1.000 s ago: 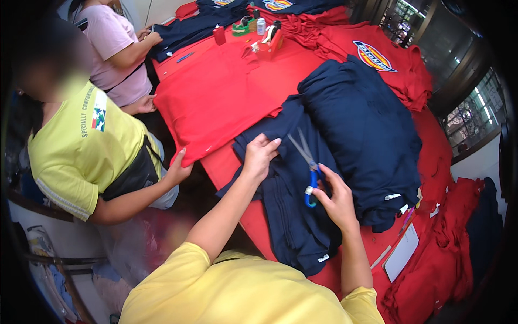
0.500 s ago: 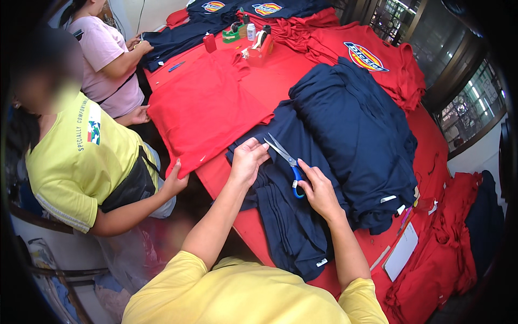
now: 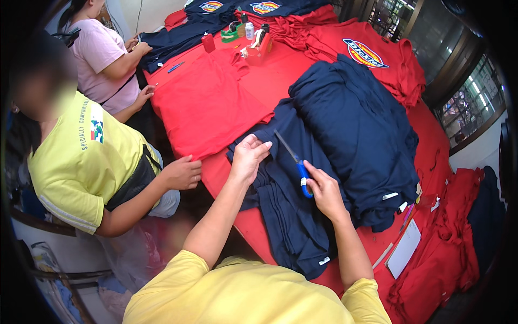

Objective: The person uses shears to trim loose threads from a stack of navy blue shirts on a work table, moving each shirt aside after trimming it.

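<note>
My right hand (image 3: 325, 191) is closed around the blue-handled scissors (image 3: 301, 170). Their narrow blades look closed and point up and away over navy fabric. Just left of the blade tips, my left hand (image 3: 251, 159) has thumb and fingers drawn together in a pinch; whatever is between the fingertips is too small to make out. Under both hands lies a navy garment (image 3: 294, 216), partly folded, with a small white tag at its near end. A large bundled heap of navy fabric (image 3: 353, 129) sits right beside it.
A red garment (image 3: 208, 108) lies flat to the left, next to a co-worker in yellow (image 3: 89, 156). Another person in pink (image 3: 100, 59) stands farther back. Tape dispensers (image 3: 259, 46), red garments (image 3: 372, 59) and a white pad (image 3: 403, 248) are around the red-covered table.
The scissor blades, spread slightly before, have come together and swung more upright, away from my left fingertips. The co-worker in yellow has let go of the red garment's near corner.
</note>
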{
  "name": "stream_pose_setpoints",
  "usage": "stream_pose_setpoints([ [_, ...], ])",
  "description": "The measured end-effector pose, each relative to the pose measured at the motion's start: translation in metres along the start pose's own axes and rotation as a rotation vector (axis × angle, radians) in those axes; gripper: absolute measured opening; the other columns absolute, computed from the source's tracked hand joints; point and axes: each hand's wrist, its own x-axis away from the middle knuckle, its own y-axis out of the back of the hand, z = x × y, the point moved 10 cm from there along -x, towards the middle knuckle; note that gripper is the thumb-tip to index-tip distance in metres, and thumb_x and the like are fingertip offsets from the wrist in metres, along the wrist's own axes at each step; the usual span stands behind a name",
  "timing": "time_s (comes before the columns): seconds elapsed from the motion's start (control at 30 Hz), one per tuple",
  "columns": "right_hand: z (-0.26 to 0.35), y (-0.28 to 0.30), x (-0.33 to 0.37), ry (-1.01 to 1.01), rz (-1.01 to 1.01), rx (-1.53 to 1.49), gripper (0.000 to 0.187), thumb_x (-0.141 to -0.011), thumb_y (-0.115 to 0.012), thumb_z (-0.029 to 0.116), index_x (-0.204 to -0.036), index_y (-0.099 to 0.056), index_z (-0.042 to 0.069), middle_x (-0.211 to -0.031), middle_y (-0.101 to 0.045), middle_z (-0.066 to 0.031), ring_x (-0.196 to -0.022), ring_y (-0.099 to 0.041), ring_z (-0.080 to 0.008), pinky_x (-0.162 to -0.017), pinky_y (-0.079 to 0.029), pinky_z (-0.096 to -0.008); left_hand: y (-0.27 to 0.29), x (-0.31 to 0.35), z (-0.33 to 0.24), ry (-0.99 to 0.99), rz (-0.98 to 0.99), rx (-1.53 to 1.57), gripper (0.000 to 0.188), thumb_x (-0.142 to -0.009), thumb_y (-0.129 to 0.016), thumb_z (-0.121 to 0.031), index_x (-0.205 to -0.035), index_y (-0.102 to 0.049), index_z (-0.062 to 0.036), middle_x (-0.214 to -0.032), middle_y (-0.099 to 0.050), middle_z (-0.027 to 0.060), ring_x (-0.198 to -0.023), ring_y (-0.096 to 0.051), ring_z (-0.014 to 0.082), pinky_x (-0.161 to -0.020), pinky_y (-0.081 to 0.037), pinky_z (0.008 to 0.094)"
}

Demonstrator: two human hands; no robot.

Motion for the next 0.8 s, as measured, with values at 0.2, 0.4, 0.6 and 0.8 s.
stream_pose_setpoints([
  [0.2, 0.001, 0.044, 0.092, -0.197, -0.117, -0.063, 0.063, -0.078, -0.065, 0.004, -0.137, -0.043, 0.004, -0.11, -0.058, -0.0141, -0.086, -0.062, -0.021, -0.073, -0.052, -0.0307, 0.067, -0.018, -0.052, -0.512, -0.225, -0.804, 0.034, -0.073, -0.073, 0.001, -0.099, -0.052, -0.0027, -0.078, -0.057, 0.0047, -0.065, -0.056, 0.0129, -0.061, -0.049, 0.0272],
  [0.4, 0.017, -0.026, 0.179, -0.129, 0.048, 0.317, 0.073, -0.071, -0.067, -0.001, -0.139, -0.041, 0.007, -0.111, -0.055, -0.019, -0.102, -0.058, -0.033, -0.09, -0.047, -0.0401, 0.026, -0.062, -0.052, -0.562, 0.023, -1.713, 0.028, -0.086, -0.06, -0.018, -0.103, -0.055, 0.0036, -0.079, -0.058, 0.0227, -0.078, -0.062, 0.0356, -0.076, -0.05, 0.0429],
  [0.6, -0.01, 0.121, 0.161, -0.192, -0.376, -0.289, 0.055, -0.077, -0.062, 0.001, -0.131, -0.049, 0.005, -0.11, -0.059, -0.0104, -0.105, -0.059, -0.0222, -0.086, -0.051, -0.0304, -0.131, -0.135, -0.108, 0.029, 0.396, -0.235, 0.021, -0.096, -0.046, -0.024, -0.101, -0.054, -0.0054, -0.11, -0.063, 0.0166, -0.106, -0.062, 0.0242, -0.086, -0.05, 0.0329],
  [0.8, -0.102, 0.277, 0.166, -0.198, -0.946, 0.372, 0.053, -0.082, -0.059, -0.003, -0.132, -0.046, 0.006, -0.095, -0.057, -0.0065, -0.082, -0.057, -0.0156, -0.073, -0.047, -0.0275, -0.223, -0.132, 0.024, -0.483, 0.563, -1.542, 0.078, -0.083, -0.056, -0.062, -0.146, -0.035, -0.0219, -0.155, -0.025, 0.0069, -0.143, -0.019, 0.0322, -0.112, -0.011, 0.0598],
])
